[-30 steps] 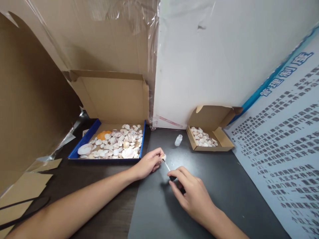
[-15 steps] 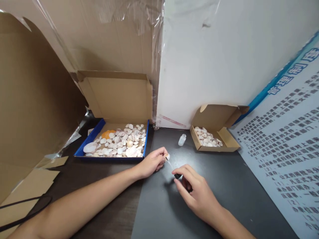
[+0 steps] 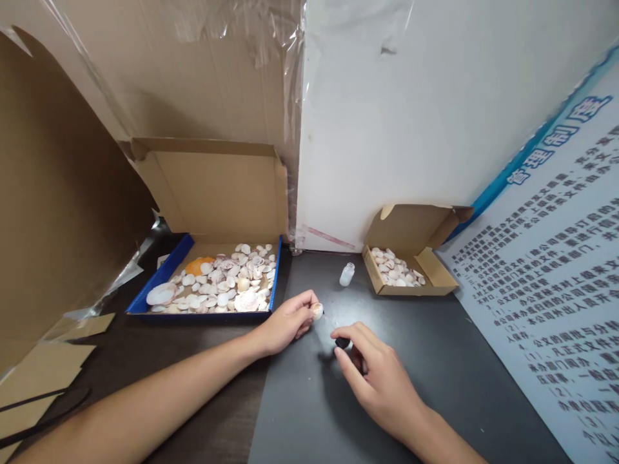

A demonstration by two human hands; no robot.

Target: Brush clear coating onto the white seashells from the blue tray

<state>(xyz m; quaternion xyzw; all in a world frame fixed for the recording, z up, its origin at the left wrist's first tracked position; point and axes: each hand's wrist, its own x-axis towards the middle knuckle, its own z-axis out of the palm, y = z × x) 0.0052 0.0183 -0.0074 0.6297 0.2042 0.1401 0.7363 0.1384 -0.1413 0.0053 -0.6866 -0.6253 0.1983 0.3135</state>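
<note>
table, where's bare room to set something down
The table is bare between the right hand, small box and poster, and in a narrow strip between the blue box and left arm. Crowded: from left hand's shell to black cap.

Boxes: two, both open. One blue-edged box [image 3: 274, 283] lies left of the bottle [image 3: 347, 275], one plain brown box [image 3: 411, 291] right of it. Bottles: one, serving as the reference point. Black caps: one black cap [image 3: 342, 343], nearer the viewer than the bottle. Hands: two, a left hand [image 3: 289, 322] and a right hand [image 3: 380, 366], both nearer than the bottle. Shells in hand: one held shell [image 3: 317, 311]. Boxed shells: two heaps, one per box, overlapping too closely for an exact count. Orange pieces: one orange piece [image 3: 197, 266], left of the bottle. Printed posters: one poster [image 3: 546, 270], right of the bottle.
</note>
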